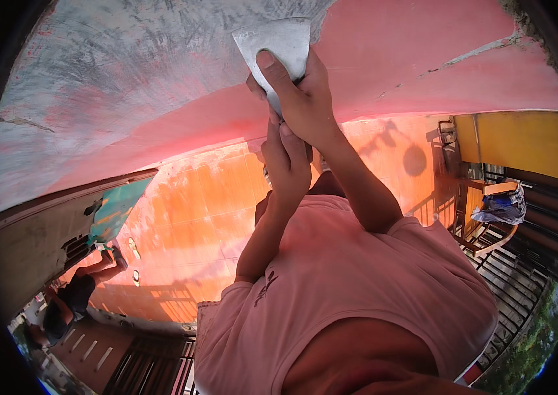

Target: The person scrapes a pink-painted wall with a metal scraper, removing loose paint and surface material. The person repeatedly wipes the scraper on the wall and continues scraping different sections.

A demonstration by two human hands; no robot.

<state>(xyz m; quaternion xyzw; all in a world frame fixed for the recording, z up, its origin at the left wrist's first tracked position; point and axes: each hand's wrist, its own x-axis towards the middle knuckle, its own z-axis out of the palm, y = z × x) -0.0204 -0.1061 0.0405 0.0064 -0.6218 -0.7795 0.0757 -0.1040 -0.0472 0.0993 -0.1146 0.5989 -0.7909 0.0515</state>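
Note:
A broad metal paint scraper (277, 41) is held up against the view of the wall, its wide edge pointing away from me. My right hand (310, 99) wraps round the upper part, thumb pressed flat on the blade. Just below, my left hand (287, 161) is closed round the handle, which is mostly hidden by the fingers. Pink paint covers the wall (397, 49) on the right; on the left it shows a grey, streaked bare patch (154, 66). Whether the blade's edge touches the wall I cannot tell.
Below the wall runs an orange tiled floor (193, 224). A wooden chair (499, 240) with a cloth (506, 204) stands at right, by dark railings (509, 283). Another person (71, 299) is at lower left near a teal panel (117, 207) and sandals (134, 248). Cracks (483, 49) mark the wall.

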